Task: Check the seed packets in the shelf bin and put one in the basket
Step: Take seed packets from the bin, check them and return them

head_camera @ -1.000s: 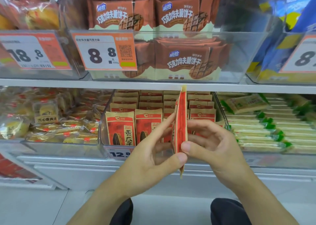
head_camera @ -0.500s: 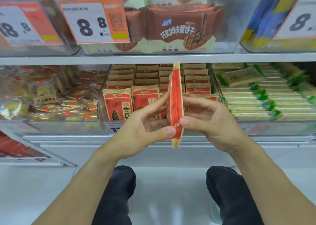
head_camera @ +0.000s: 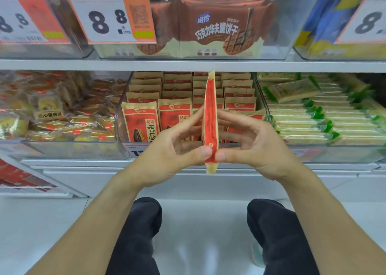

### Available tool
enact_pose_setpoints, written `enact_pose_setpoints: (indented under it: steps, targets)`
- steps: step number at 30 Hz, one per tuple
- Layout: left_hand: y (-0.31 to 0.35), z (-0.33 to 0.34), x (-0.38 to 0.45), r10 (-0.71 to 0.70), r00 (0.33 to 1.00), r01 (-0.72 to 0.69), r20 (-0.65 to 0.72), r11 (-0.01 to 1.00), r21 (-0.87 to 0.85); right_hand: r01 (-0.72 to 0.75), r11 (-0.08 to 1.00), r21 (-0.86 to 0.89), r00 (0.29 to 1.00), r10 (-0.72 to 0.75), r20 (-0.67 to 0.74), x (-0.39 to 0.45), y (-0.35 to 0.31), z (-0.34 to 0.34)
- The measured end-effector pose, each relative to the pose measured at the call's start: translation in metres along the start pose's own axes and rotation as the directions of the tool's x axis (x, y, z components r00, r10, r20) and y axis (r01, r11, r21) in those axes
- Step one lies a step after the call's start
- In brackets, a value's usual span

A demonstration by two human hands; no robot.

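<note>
Head view: the left hand (head_camera: 167,149) and the right hand (head_camera: 257,147) pinch one red seed packet (head_camera: 211,118) between them, a thumb at each side near its lower end and fingertips pressed against its flat faces higher up. That packet stands upright, edge-on to the camera, just in front of the shelf bin (head_camera: 125,128). Behind the packet, the clear bin holds more packets (head_camera: 142,122) of the same kind in four upright columns; how many in all cannot be told. Two knees in dark trousers (head_camera: 144,228) show below the packet. Above the bin, an orange price tag (head_camera: 110,13) reading 8.8 hangs on a bin of brown biscuit packs (head_camera: 219,24). Compared with half a second ago, the grip and the packet's upright pose look unchanged, but the camera has tipped a little further down, so everything sits slightly higher in view.
</note>
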State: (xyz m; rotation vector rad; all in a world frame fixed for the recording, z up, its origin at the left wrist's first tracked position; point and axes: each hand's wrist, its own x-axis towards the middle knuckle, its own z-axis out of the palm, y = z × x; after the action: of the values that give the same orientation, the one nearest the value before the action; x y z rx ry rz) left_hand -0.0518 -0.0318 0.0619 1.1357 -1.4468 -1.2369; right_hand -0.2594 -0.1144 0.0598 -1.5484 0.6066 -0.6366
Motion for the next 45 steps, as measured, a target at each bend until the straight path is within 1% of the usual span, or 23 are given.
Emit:
enact_pose_setpoints:
  steps: [1, 3, 5, 6, 8, 10, 12, 15, 18, 20, 22, 23, 25, 27, 30, 32, 35, 38, 40, 41, 43, 45]
  targets:
    - [0.001, 0.002, -0.001, -0.004, 1.000, 0.004, 0.009, 1.000, 0.007, -0.004, 0.998, -0.057, 0.999, 0.001, -0.045, 0.001, 0.002, 0.003]
    - [-0.001, 0.006, -0.002, -0.027, 0.999, 0.027, 0.018, 1.000, -0.004, -0.038, 0.973, -0.227, 0.988, 0.003, -0.153, 0.002, 0.006, 0.012]
    - [-0.004, 0.011, -0.003, -0.052, 0.999, 0.052, -0.016, 0.999, -0.013, -0.059, 0.930, -0.362, 0.971, -0.031, -0.239, 0.002, 0.012, 0.021]
    - [-0.006, 0.013, -0.003, -0.063, 0.997, 0.062, -0.044, 0.998, -0.019, -0.053, 0.921, -0.386, 0.962, -0.057, -0.269, 0.001, 0.014, 0.025]
    - [-0.010, 0.014, -0.004, -0.085, 0.991, 0.081, -0.099, 0.996, -0.042, -0.038, 0.925, -0.379, 0.941, -0.094, -0.325, -0.002, 0.016, 0.029]
    - [-0.011, 0.012, -0.007, -0.102, 0.988, 0.095, -0.115, 0.993, -0.064, -0.035, 0.944, -0.327, 0.922, -0.096, -0.374, -0.006, 0.018, 0.029]
    - [-0.012, 0.012, -0.012, -0.109, 0.989, 0.101, -0.102, 0.991, -0.083, -0.029, 0.970, -0.239, 0.919, -0.068, -0.388, -0.014, 0.020, 0.027]
    - [-0.018, 0.022, -0.021, -0.142, 0.985, 0.124, -0.098, 0.978, -0.167, -0.021, 0.994, -0.108, 0.931, -0.020, -0.365, -0.031, 0.025, 0.023]
    - [-0.029, 0.045, -0.031, -0.191, 0.969, 0.148, -0.155, 0.955, -0.257, -0.064, 0.998, 0.005, 0.952, 0.063, -0.301, -0.056, 0.032, 0.019]
    - [-0.038, 0.066, -0.042, -0.268, 0.936, 0.190, -0.227, 0.930, -0.315, -0.123, 0.983, 0.136, 0.943, 0.159, -0.292, -0.075, 0.042, 0.021]
    - [-0.052, 0.090, -0.057, -0.335, 0.892, 0.223, -0.304, 0.910, -0.349, -0.152, 0.952, 0.266, 0.906, 0.242, -0.347, -0.096, 0.056, 0.030]
    - [-0.059, 0.102, -0.065, -0.358, 0.868, 0.237, -0.344, 0.908, -0.346, -0.153, 0.944, 0.294, 0.885, 0.263, -0.384, -0.107, 0.064, 0.036]
    - [-0.077, 0.127, -0.084, -0.384, 0.823, 0.251, -0.418, 0.906, -0.340, -0.158, 0.944, 0.290, 0.858, 0.276, -0.433, -0.130, 0.084, 0.049]
    - [-0.094, 0.153, -0.101, -0.422, 0.767, 0.252, -0.483, 0.891, -0.378, -0.174, 0.936, 0.306, 0.837, 0.304, -0.455, -0.153, 0.107, 0.061]
    - [-0.119, 0.186, -0.127, -0.475, 0.716, 0.289, -0.511, 0.869, -0.402, -0.191, 0.889, 0.415, 0.809, 0.382, -0.447, -0.184, 0.136, 0.078]
    - [-0.133, 0.196, -0.139, -0.493, 0.711, 0.319, -0.502, 0.862, -0.395, -0.228, 0.851, 0.472, 0.815, 0.432, -0.386, -0.195, 0.151, 0.085]
    - [-0.152, 0.190, -0.146, -0.504, 0.696, 0.362, -0.511, 0.861, -0.357, -0.301, 0.872, 0.385, 0.850, 0.429, -0.305, -0.198, 0.169, 0.089]
    - [-0.168, 0.179, -0.144, -0.512, 0.682, 0.405, -0.522, 0.859, -0.313, -0.316, 0.907, 0.280, 0.850, 0.401, -0.341, -0.191, 0.182, 0.093]
    - [-0.180, 0.173, -0.141, -0.525, 0.680, 0.423, -0.512, 0.851, -0.311, -0.337, 0.907, 0.251, 0.844, 0.409, -0.346, -0.188, 0.189, 0.094]
    - [-0.185, 0.171, -0.140, -0.534, 0.679, 0.433, -0.504, 0.846, -0.312, -0.342, 0.902, 0.264, 0.845, 0.418, -0.334, -0.187, 0.191, 0.093]
    - [-0.191, 0.168, -0.136, -0.559, 0.676, 0.463, -0.480, 0.829, -0.312, -0.335, 0.875, 0.351, 0.843, 0.445, -0.303, -0.185, 0.194, 0.091]
    - [-0.196, 0.169, -0.135, -0.564, 0.693, 0.497, -0.449, 0.825, -0.268, -0.330, 0.838, 0.434, 0.820, 0.482, -0.308, -0.181, 0.196, 0.089]
